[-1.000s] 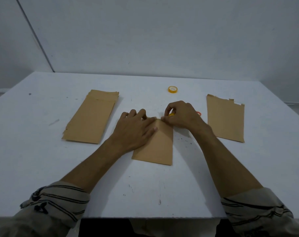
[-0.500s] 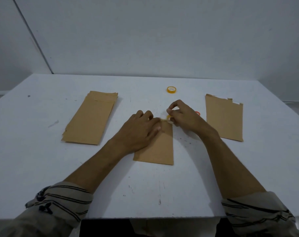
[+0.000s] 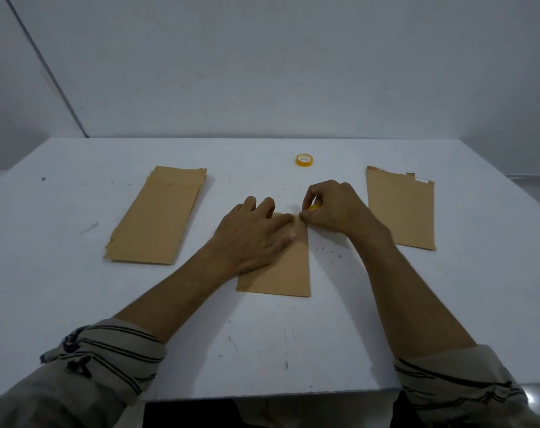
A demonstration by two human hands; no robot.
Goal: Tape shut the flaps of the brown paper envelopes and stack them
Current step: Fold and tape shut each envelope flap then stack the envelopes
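Note:
A brown paper envelope (image 3: 281, 273) lies in the middle of the white table (image 3: 293, 350). My left hand (image 3: 253, 236) rests flat on its upper half, fingers straight, pressing the folded flap down. My right hand (image 3: 333, 208) is at the envelope's top right corner and grips a small yellow tape roll (image 3: 314, 207), mostly hidden by the curled fingers. Its fingertips pinch at the flap edge. A stack of several envelopes (image 3: 157, 216) lies to the left. A single envelope (image 3: 401, 208) with tape at its top lies to the right.
A second yellow tape roll (image 3: 304, 160) stands at the back centre of the table. Grey walls rise behind the table. The near table edge runs just above my striped sleeves.
My right hand lifted slightly with the tape roll and came back down to the flap's corner. My left hand slid a little up the envelope and stays pressed on it.

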